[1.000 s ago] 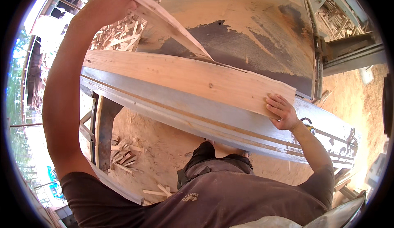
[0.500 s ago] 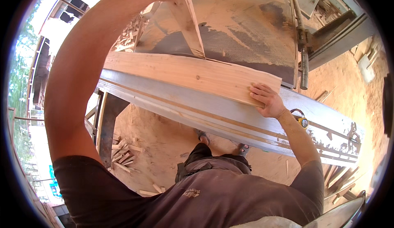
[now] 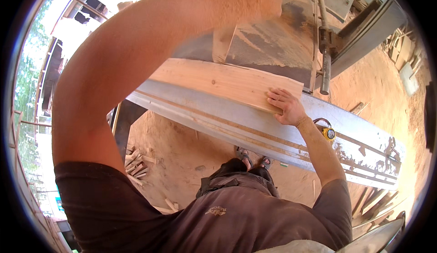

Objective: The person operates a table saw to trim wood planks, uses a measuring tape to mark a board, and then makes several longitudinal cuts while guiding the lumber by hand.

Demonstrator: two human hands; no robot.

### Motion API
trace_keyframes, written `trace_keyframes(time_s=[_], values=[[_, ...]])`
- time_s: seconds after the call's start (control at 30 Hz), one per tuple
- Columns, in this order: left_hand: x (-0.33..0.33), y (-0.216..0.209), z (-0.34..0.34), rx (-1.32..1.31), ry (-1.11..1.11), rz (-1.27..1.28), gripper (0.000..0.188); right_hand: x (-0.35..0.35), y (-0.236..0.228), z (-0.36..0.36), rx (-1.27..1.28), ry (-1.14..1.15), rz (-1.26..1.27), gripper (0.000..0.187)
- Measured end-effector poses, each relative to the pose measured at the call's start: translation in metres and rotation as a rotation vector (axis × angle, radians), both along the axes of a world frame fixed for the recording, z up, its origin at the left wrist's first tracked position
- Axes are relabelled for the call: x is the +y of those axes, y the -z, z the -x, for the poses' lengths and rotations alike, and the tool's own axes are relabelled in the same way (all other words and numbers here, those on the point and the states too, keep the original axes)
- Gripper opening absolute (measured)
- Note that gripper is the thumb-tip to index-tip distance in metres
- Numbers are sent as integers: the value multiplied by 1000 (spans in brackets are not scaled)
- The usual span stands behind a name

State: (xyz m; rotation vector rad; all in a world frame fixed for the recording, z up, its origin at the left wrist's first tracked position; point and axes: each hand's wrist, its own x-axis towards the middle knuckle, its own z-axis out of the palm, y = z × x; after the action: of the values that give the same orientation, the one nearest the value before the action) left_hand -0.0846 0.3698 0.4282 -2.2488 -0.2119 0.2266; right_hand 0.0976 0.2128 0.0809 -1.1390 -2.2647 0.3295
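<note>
My right hand is on the right end of a long pale wooden board. Its fingers lie over the top face and the thumb is at the near edge. The board rests along a grey metal sliding table with lengthwise grooves. My left arm reaches across the upper part of the view, covering the board's left end. Up at the top edge is my left hand, smeared by motion, its fingers hidden. Beneath that forearm, a narrower wood strip stands against the board's far side.
A yellow tape measure sits on the metal table right of my forearm. Behind the board is a dusty dark machine top, with a metal bar at its right. Wood offcuts lie on the sandy floor at left, more at right.
My left hand has swung to the right across the top of the view. My right hand and the board appear slightly farther left. My feet have shifted closer together.
</note>
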Motion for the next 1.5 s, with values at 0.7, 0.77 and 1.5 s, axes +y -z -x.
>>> trace_keyframes(time_s=[0.7,0.77,1.5], values=[[-56,-62,-65,330,-366,129,14,0,12,-22,48,-74,26,55],[-62,-55,-65,297,-335,181,19,-1,12,-26,50,-79,29,55],[-15,17,-30,-1813,-324,461,63,8,6,-32,38,-121,-5,52]])
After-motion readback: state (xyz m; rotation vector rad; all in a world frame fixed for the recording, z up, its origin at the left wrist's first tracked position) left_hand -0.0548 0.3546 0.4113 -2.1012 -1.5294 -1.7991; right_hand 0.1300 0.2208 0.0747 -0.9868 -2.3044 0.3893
